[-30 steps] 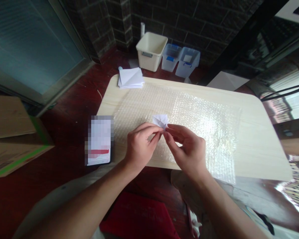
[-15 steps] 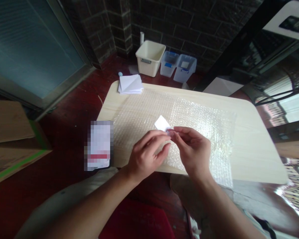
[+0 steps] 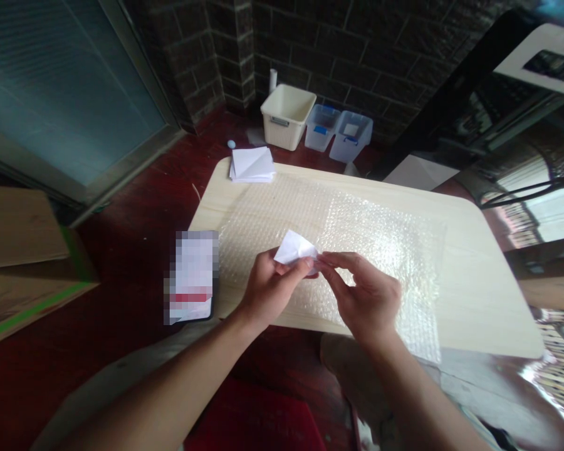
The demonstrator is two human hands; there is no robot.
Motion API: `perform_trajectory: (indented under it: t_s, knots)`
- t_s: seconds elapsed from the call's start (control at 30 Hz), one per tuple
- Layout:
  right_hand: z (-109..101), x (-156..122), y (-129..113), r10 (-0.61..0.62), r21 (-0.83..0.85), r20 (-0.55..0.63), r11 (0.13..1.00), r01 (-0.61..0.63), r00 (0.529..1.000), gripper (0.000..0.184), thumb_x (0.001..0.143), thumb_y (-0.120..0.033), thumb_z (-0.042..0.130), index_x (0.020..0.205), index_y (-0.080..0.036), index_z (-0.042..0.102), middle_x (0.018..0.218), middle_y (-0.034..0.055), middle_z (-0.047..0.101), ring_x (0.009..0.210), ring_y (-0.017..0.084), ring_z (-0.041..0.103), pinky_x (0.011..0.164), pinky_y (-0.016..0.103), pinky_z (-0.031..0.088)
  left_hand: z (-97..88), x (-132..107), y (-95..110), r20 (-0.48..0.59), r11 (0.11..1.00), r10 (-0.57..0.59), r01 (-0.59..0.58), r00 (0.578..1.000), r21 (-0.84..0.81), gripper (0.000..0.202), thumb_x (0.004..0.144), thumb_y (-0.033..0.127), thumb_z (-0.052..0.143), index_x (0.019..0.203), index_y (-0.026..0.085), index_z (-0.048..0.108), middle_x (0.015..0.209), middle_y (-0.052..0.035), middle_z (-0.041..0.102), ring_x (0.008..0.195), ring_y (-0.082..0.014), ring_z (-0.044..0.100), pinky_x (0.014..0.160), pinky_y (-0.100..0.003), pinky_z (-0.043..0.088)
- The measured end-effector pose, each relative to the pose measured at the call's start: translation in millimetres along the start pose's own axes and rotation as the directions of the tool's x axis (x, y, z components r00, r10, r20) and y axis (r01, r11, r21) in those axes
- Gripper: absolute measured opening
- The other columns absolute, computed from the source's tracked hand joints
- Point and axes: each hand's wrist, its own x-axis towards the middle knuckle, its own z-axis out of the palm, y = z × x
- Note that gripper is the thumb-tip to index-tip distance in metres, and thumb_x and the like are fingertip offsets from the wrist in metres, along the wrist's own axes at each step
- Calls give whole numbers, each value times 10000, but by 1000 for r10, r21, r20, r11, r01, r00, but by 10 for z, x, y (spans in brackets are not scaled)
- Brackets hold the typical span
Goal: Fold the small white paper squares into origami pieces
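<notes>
A small piece of folded white paper [image 3: 295, 247] is held between my two hands above the table. My left hand [image 3: 271, 283] grips it from the left, thumb on top and the fingers mostly hidden beneath. At its right end, my right hand [image 3: 364, 288] pinches the paper between thumb and index finger. Under both hands a sheet of bubble wrap [image 3: 371, 232] covers the middle of the light wooden table [image 3: 479, 282].
A stack of white paper [image 3: 252, 164] lies at the table's far left corner. A phone-like device [image 3: 192, 275], its screen blurred, is at the left edge. Beyond the table stand a cream basket [image 3: 286, 125] and two clear plastic bins [image 3: 320, 128]. Cardboard [image 3: 23, 257] is at far left.
My left hand has turned so that its thumb now lies on top of the paper. The paper has tilted and shows a wider face. My right hand keeps its pinch.
</notes>
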Motion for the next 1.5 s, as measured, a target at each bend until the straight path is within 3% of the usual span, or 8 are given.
perform_trajectory:
  t_s: [0.13,0.23,0.43,0.67,0.87,1.1,1.3,1.5]
  knots:
    - [-14,38,18,-191,-61,55,979,195,980,164,959,-96,750,1080,-207,757,952,36,818,846,177,777,745,299,626,3,7,-13,-86,999,5,-9,996,-50,170,849,287,821,840,119,792,837,-64,798,812,-208,768,806,-343,670]
    - [-12,53,24,-262,-79,70,960,267,963,208,954,-54,739,1107,-195,740,948,41,811,855,172,766,765,294,620,23,13,2,-97,994,-17,6,995,-110,181,839,288,829,856,111,796,864,-77,806,830,-215,773,806,-352,674]
    - [7,64,-1,-286,-158,61,943,292,956,201,968,-56,717,1129,-176,723,887,49,783,775,165,740,695,282,602,43,9,47,-41,990,-31,25,999,-138,155,783,220,862,881,112,809,898,-80,817,866,-202,773,890,-340,650]
    - [10,65,16,-283,-153,74,944,291,956,182,975,-35,692,1080,-181,718,898,51,797,781,166,741,702,286,594,27,25,27,-49,1000,-27,27,998,-9,206,747,233,900,885,108,812,869,-79,803,817,-177,743,788,-264,619]
    - [33,54,3,-269,-146,59,950,275,961,160,977,-35,684,1034,-181,719,891,49,799,775,157,747,698,267,590,42,16,2,-90,992,-106,99,990,-81,285,718,268,930,926,109,818,923,-94,809,847,-191,754,824,-305,638]
    - [94,42,-4,-207,-167,109,960,223,972,107,987,-92,656,1035,-171,710,811,42,753,726,176,724,649,287,579,-23,29,-81,-109,998,-20,26,994,54,186,761,278,892,847,129,820,809,-65,787,772,-185,734,758,-285,607]
    - [101,27,8,-70,-145,113,986,86,991,75,950,-134,666,982,-199,684,819,32,739,714,172,706,645,288,583,-24,26,-75,-51,998,-36,39,998,57,187,774,289,883,889,148,838,879,-75,815,838,-219,763,836,-324,610]
    - [105,-6,44,55,-134,13,990,-52,998,59,913,-191,727,930,-218,678,773,8,740,651,164,685,605,285,563,19,29,-96,42,999,-38,38,998,-7,267,803,310,870,1013,150,832,1007,-101,825,919,-224,779,947,-348,598]
